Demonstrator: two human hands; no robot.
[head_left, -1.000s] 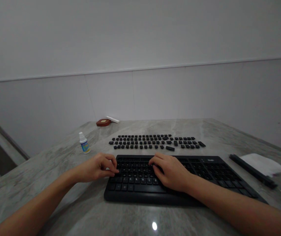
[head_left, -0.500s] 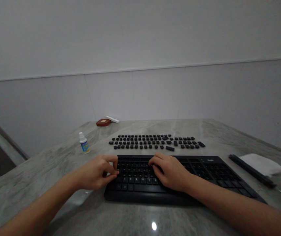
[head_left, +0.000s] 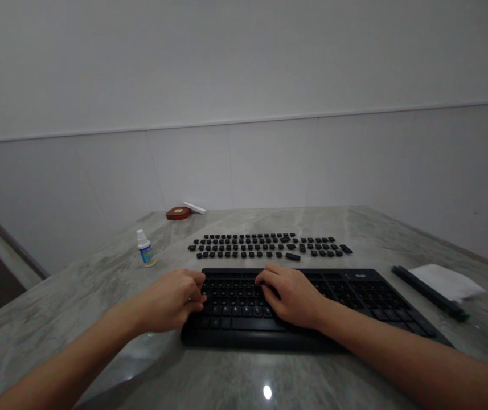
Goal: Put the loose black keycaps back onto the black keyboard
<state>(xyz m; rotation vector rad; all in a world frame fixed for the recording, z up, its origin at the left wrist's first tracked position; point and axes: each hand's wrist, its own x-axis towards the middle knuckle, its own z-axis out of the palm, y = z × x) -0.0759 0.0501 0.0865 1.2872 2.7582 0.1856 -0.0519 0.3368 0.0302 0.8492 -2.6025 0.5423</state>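
A black keyboard (head_left: 265,339) lies before me on the marbled grey table, many of its keycaps off in the upper rows while the spacebar row keeps its caps. At its left edge, my left hand (head_left: 174,300) is closed, curled fingertips against the frame; anything small between them is hidden. My right hand (head_left: 288,293) rests over the middle keys, fingers bent and tips down among the key sockets. What those fingertips pinch, if anything, I cannot make out. Beyond the keyboard, loose black keycaps (head_left: 244,247) stand in rows, with a few longer ones among them.
A small white spray bottle (head_left: 146,250) with a blue label stands left. Farther back are a reddish-brown case (head_left: 178,213) and a white stick-like object (head_left: 195,208). To the right, a long black bar (head_left: 429,291) lies by a white cloth or tissue (head_left: 448,281). A wall (head_left: 269,165) rises behind the table.
My left fingers have curled in more tightly at the keyboard's edge. My right hand has shifted very slightly left. The whole view has moved a little; the keycap rows look unchanged.
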